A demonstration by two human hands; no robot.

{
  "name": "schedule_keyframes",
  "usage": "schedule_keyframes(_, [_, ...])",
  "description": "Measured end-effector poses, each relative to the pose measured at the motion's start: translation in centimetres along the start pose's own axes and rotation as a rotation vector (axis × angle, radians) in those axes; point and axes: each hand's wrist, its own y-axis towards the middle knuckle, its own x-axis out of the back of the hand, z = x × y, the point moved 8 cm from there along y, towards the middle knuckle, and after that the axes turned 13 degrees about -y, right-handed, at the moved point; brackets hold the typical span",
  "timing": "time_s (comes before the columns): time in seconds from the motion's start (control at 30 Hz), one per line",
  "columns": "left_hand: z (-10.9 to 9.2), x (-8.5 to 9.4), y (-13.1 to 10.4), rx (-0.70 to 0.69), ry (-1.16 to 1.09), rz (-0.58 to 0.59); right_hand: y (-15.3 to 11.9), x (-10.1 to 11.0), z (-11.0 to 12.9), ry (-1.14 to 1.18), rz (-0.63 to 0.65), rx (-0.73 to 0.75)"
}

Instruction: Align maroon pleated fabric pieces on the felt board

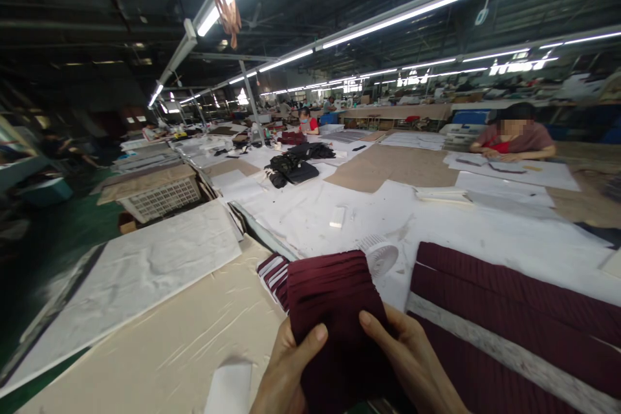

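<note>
A stack of dark maroon fabric pieces (334,297) is held up in front of me between both hands. My left hand (295,362) grips its left side, thumb lying on the front face. On the right side my right hand (402,343) does the same, its thumb pressed near the edge. The other fingers are hidden behind the cloth. Just beyond the stack's left edge lie smaller maroon and white folded pieces (274,278). Long pleated maroon strips (514,310) are laid out on the table to the right.
A small white fan (381,255) stands behind the held cloth. Black garments (295,165) lie farther back on the white table (310,213). To the left are a cream-covered surface (194,317) and a plastic crate (160,197). A co-worker (517,132) leans over the table at right.
</note>
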Motion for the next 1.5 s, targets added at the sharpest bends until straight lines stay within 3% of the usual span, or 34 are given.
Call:
schedule_keyframes(0.13, [0.0, -0.2, 0.2, 0.004, 0.001, -0.006, 0.2, -0.3, -0.6, 0.003, 0.02, 0.009])
schedule_keyframes(0.23, [-0.3, -0.3, 0.3, 0.011, 0.025, -0.018, 0.5, 0.2, -0.9, -0.129, -0.001, 0.083])
schedule_keyframes(0.4, [-0.6, -0.5, 0.3, 0.015, 0.11, 0.021, -0.9, 3.1, 3.6, -0.618, -0.461, 0.579])
schedule_keyframes(0.5, [0.0, -0.5, 0.3, 0.071, 0.183, 0.059, -1.3, 2.0, 5.3, -0.794, -0.422, 0.73])
schedule_keyframes(0.67, [0.7, -0.4, 0.4, 0.1, 0.232, 0.101, 0.1, 1.6, 4.6, -0.695, -0.263, 0.59])
schedule_keyframes(0.83, [-0.7, -0.1, 0.3, 0.016, 0.166, -0.003, 0.9, 2.0, 2.4, -0.472, -0.147, 0.396])
schedule_keyframes(1.07, [-1.5, -0.9, 0.2, -0.064, 0.065, -0.048, -0.5, -1.4, -0.1, -0.046, 0.279, 0.048])
schedule_keyframes(1.13, [-1.5, -1.0, 0.2, -0.071, 0.064, -0.042, -0.6, -1.5, -0.2, -0.009, 0.284, 0.036])
schedule_keyframes(1.3, [-1.1, -1.2, 0.1, -0.062, 0.062, -0.025, 0.0, 0.1, 0.4, 0.087, 0.085, 0.086])
schedule_keyframes(1.5, [-0.6, -1.3, -0.3, -0.041, 0.034, -0.01, -0.3, 0.0, 0.5, 0.103, 0.109, 0.036])
